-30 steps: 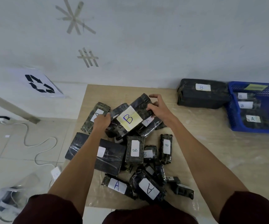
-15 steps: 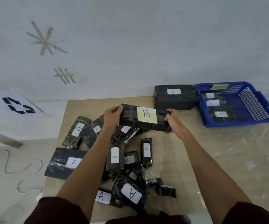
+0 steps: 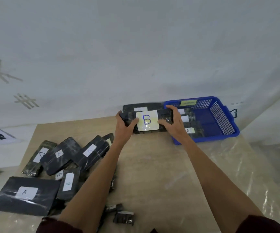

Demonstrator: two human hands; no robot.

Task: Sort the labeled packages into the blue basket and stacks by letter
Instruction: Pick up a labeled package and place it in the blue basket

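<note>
Pale wooden counter (image 3: 152, 165), partly covered by clear film, set against a white wall. At its far edge a dark wrapped package with a yellow label marked B (image 3: 164, 115) is held level between both hands: the left hand (image 3: 125, 126) grasps its left end, thumb on the front face, and the right hand (image 3: 172, 121) grasps its right end, fingers curled over the top edge. Directly behind it lies a larger dark package (image 3: 142, 105) with a white label; whether the two touch cannot be told. Just to the right stands the blue basket (image 3: 235, 130), holding several labeled packages (image 3: 194, 130), one marked A. On the counter's left side lies an unsorted pile (image 3: 85, 153) with labels reading A, B and D, including a large flat package marked A (image 3: 25, 195). Two small packages (image 3: 124, 217) lie near the front edge.
</note>
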